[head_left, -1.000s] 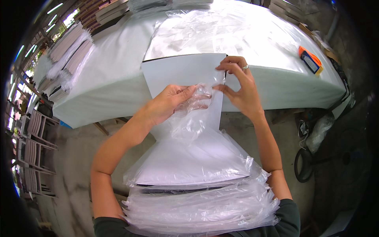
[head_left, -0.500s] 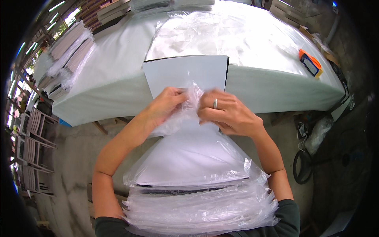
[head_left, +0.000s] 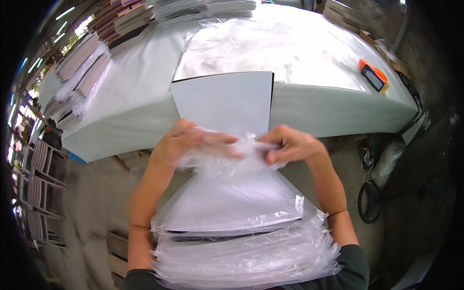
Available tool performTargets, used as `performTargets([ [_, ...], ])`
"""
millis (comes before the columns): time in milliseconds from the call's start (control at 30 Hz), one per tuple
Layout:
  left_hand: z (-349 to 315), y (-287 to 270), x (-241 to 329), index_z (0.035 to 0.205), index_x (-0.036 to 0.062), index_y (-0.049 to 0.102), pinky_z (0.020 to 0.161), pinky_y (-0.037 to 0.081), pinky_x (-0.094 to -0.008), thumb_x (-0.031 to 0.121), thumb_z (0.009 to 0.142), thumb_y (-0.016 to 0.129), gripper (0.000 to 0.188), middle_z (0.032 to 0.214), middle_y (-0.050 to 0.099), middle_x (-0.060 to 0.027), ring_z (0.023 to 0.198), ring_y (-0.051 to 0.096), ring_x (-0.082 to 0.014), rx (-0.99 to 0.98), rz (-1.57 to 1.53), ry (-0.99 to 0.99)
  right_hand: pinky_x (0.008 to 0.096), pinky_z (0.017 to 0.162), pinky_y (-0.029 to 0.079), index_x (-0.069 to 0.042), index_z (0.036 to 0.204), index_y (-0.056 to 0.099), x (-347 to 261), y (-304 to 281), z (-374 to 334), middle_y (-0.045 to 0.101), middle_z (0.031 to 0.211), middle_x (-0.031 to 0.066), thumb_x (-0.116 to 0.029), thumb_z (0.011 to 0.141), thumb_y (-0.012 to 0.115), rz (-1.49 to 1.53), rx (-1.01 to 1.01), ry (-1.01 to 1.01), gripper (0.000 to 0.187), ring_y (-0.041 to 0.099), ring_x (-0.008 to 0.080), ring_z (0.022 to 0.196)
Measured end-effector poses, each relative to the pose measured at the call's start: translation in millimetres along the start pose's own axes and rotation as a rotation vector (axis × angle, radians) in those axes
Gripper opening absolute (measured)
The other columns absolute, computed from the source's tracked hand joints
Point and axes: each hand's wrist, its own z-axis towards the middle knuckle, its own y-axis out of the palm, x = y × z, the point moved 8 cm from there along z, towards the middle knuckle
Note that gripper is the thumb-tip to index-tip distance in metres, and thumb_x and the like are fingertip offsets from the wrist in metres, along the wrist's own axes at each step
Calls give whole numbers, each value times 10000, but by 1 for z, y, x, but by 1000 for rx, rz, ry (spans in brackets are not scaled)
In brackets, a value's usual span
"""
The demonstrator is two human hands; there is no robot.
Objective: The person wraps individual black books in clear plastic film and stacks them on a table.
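Note:
My left hand [head_left: 186, 145] and my right hand [head_left: 292, 144] are level in front of me with a clear plastic bag [head_left: 217, 163] between them. Film bunches around the left fingers, which are stretched toward the right and blurred. The right thumb and fingers pinch the other side of the bag. Just beyond the hands, a white flat board [head_left: 224, 99] with a dark edge stands tilted against the table's front. Closer to me lies a white sheet in clear plastic [head_left: 237, 203], on top of a stack of plastic-wrapped pieces [head_left: 246, 258] against my body.
The table [head_left: 328, 108] has a pale cloth, with a spread pile of clear plastic bags [head_left: 237, 48] on it. An orange and blue tape dispenser [head_left: 373, 77] sits at its right. Wrapped stacks [head_left: 84, 70] stand on the left; chairs [head_left: 46, 164] line the floor there.
Both hands have come down toward me and moved apart from the bunched film. The ring on the right hand is out of sight now, and the bag's mouth looks wider.

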Motion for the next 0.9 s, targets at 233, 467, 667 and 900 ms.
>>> performTargets([
  [233, -37, 26, -11, 1268, 43, 457, 852, 387, -659, 244, 984, 283, 389, 1247, 479, -250, 973, 569, -472, -160, -1293, 247, 348, 685, 532, -23, 883, 571, 37, -19, -1, 604, 744, 65, -242, 879, 576, 1216, 271, -303, 219, 627, 179, 698],
  [467, -122, -66, -45, 1356, 94, 343, 919, 414, -445, 283, 908, 483, 506, 1157, 548, -83, 925, 580, -269, 236, -1263, 573, 289, 665, 513, -53, 886, 571, 74, 46, 15, 572, 812, 23, -81, 810, 596, 1068, -7, -142, 85, 573, 116, 794],
  [667, -63, -56, -48, 1394, 120, 243, 797, 476, -406, 232, 894, 502, 574, 1177, 533, -116, 880, 566, -227, 223, -1448, 670, 313, 801, 471, -64, 1004, 615, 67, 49, 34, 585, 986, 72, -10, 699, 650, 663, 25, -253, 312, 584, 166, 843],
  [900, -33, -36, 28, 1374, 69, 262, 727, 521, -377, 110, 855, 525, 583, 1252, 474, -157, 952, 518, -224, 240, -978, 496, 393, 845, 437, -51, 874, 653, 146, 20, 22, 639, 912, 116, -327, 808, 623, 25, -101, -326, 286, 593, 276, 857],
])
